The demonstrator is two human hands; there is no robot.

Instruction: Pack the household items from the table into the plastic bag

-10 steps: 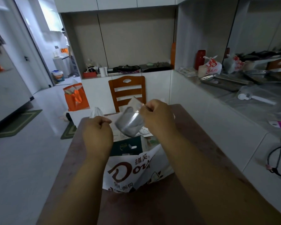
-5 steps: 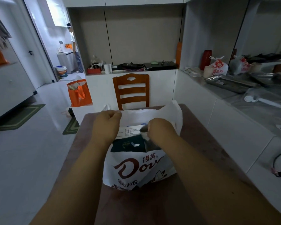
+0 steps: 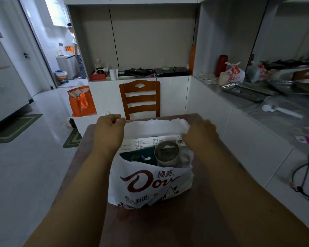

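Note:
A white plastic bag (image 3: 150, 184) with brown lettering stands open on the dark brown table (image 3: 168, 225). Inside it lie a clear glass mug (image 3: 167, 154), a white printed box (image 3: 141, 142) and a dark green package (image 3: 137, 156). My left hand (image 3: 109, 132) grips the bag's far rim at the left. At the right, my right hand (image 3: 202, 134) pinches the same far rim. The rim is stretched between both hands.
A wooden chair (image 3: 140, 98) stands at the table's far end. An orange bag (image 3: 81, 101) sits on the floor to the left. The grey counter (image 3: 268, 111) on the right carries trays, bags and a cable. A person stands in the far doorway.
My right hand lowered the glass mug into the bag, let go of it and moved to the bag's far right rim. My left hand kept its hold on the rim.

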